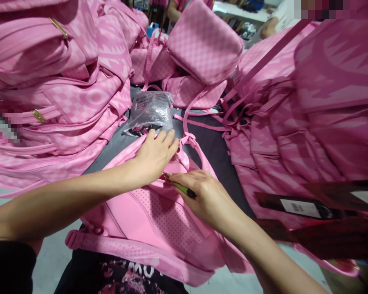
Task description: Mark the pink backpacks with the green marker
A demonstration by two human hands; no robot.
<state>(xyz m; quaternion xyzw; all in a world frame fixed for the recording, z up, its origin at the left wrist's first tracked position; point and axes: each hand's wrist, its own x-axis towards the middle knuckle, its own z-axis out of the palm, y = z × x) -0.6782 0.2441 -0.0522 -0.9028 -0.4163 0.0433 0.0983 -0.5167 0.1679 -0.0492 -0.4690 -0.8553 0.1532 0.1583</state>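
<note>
A pink backpack (pixel 168 212) lies in front of me, its dotted back panel and padded straps facing up. My left hand (pixel 155 157) is closed on its top edge, fingers bent over the fabric beside the carry loop. In my right hand (pixel 204 192) is a slim green-and-black tool (pixel 182 188), whose tip points at the fabric just below my left hand. The tip is too small and partly hidden to tell its kind. Just beyond my left fingers sits a clear plastic bag (pixel 153 110) with small dark and pink pieces inside.
Pink backpacks are piled high at the left (pixel 92 94) and right (pixel 272 134). Pink checked bags (pixel 205 41) stand at the back on the dark table surface (pixel 213 136). Tags (pixel 299 207) hang at the right. Parts of other people show behind.
</note>
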